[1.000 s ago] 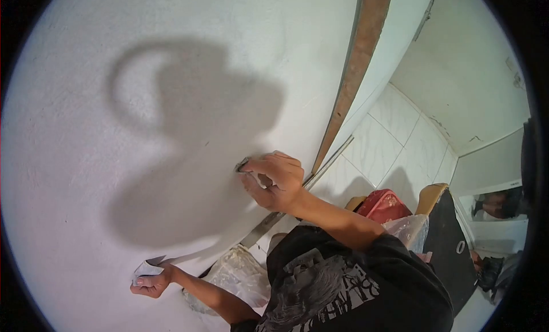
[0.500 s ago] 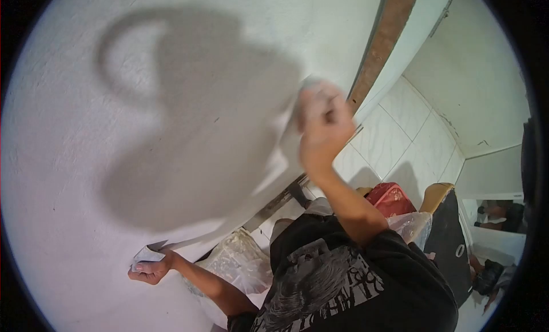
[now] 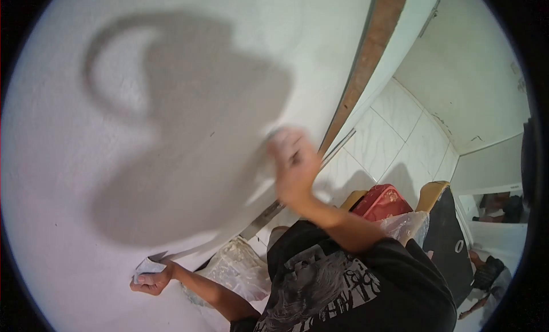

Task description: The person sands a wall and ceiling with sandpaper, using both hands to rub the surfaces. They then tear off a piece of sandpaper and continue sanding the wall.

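A white wall (image 3: pixel 200 177) fills the left and middle of the head view, with a large shadow cast across it. My right hand (image 3: pixel 294 163) is closed in a fist against or just over this wall, smeared by motion. A greyish edge shows at its fingertips, too blurred to name. Lower left, my left hand (image 3: pixel 151 280) is closed around a small bent grey-white sheet (image 3: pixel 150 267) that looks like sandpaper. That hand is close to the wall; whether it touches cannot be told.
A brown wooden strip (image 3: pixel 366 63) edges the wall. Below are white floor tiles (image 3: pixel 392 126), a red bag (image 3: pixel 382 201), clear plastic (image 3: pixel 409 226), a dark board (image 3: pixel 440 240) and a pale plastic-covered bundle (image 3: pixel 237 269). Another person (image 3: pixel 492 275) is at the far right.
My right hand has moved down and to the left along the wall. My left hand keeps its hold on the sheet, slightly lower in view. The view has shifted a little.
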Motion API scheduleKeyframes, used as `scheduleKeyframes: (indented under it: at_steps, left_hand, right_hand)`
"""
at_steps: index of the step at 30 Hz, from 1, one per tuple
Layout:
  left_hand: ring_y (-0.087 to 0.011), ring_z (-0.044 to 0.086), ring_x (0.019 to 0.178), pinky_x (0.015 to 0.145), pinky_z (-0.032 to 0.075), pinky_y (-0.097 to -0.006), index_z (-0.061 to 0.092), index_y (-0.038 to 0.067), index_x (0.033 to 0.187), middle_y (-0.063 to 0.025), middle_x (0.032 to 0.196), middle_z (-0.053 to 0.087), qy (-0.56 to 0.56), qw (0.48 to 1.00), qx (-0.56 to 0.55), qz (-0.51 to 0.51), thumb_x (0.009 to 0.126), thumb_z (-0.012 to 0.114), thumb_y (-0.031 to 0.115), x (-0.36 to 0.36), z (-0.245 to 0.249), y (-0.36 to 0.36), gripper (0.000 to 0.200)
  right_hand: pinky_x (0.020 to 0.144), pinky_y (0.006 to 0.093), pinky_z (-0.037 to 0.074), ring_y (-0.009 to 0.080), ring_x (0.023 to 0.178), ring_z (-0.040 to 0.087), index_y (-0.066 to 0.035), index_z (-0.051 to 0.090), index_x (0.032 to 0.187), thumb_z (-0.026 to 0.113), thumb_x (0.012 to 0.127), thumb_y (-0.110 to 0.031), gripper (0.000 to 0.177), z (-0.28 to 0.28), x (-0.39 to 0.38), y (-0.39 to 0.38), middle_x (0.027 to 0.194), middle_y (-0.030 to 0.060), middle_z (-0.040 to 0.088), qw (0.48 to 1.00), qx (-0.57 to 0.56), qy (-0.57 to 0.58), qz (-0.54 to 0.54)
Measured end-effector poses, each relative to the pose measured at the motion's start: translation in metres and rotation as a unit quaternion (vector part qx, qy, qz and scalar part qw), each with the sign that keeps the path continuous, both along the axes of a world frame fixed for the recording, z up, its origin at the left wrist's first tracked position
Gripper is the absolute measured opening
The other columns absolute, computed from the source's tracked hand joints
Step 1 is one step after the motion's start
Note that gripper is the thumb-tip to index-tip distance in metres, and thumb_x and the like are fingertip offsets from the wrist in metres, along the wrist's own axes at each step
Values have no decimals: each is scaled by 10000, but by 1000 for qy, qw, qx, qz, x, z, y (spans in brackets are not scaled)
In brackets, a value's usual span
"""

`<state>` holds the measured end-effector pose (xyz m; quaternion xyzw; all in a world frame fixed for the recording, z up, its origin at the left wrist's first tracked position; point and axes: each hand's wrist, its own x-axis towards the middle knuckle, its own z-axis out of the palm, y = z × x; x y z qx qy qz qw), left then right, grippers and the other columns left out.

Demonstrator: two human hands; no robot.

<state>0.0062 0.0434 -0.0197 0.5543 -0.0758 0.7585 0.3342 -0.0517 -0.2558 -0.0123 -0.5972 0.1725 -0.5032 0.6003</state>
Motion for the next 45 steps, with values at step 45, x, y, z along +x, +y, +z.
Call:
scheduleKeyframes:
  at_steps: [45]
  left_hand:
    - [-121,330,527,445,280,-264,357,46,619,-2,606,325,8,998,56,31,868,494,193,-2,-3,8,321]
  right_hand:
    - [426,188,286,19,476,370,-53,540,790,547,879,-220,190,-29,-1,-16,559,-63,388,983,180,16,29]
